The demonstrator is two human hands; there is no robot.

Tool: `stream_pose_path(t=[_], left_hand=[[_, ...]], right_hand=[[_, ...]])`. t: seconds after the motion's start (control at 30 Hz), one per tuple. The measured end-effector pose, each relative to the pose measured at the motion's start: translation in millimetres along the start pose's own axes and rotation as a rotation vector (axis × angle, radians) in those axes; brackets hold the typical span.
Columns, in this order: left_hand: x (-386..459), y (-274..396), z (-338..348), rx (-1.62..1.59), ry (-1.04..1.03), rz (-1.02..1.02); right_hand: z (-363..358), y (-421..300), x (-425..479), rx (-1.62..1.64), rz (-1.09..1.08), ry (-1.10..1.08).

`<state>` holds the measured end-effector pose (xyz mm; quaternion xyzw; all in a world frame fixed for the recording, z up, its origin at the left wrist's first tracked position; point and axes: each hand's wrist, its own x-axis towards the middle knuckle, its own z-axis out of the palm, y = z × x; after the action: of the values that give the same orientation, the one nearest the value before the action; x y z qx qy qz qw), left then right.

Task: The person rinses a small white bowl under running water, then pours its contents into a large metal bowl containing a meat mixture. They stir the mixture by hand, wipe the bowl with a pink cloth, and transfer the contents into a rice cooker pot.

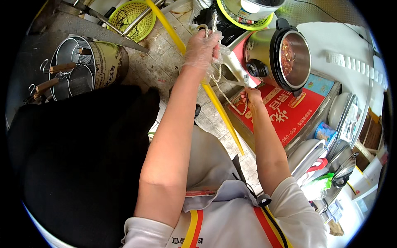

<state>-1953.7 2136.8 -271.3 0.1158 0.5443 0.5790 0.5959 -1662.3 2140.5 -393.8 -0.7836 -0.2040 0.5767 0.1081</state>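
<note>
My left hand [203,51], in a clear plastic glove, is closed on a pale braided cord [215,23] near the top middle. From it the cord [228,97] loops down and ends beside my right hand. My right hand [253,96], with no glove visible, pinches a thin dark cord or handle with a small grey end piece [246,80]; I cannot tell exactly what it is. Just above and to the right of that hand, a steel electric cooker [263,52] stands tilted in this view, its inner pot [305,62] uncovered, with reddish food [287,57] inside.
A yellow strip [217,105] crosses between my arms, above the tiled floor [149,66]. Left, a large metal pot [107,62] holds strainers with wooden handles [62,67]. Green baskets [149,21] [221,9] stand beyond. A red printed surface [279,114] and stacked bowls [305,155] lie right.
</note>
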Motion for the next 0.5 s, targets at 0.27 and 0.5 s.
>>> stream_pose_path(t=[0.27,0.5], left_hand=[[0.8,-6.4,-12.4,-0.076,-0.033,0.027],[4.1,-9.7,-15.3,-0.106,-0.096,0.009]], right_hand=[[10.7,-15.5,9.3,-0.128,-0.041,0.049],[13.6,-14.6,37.2,-0.074,0.012,-0.004]])
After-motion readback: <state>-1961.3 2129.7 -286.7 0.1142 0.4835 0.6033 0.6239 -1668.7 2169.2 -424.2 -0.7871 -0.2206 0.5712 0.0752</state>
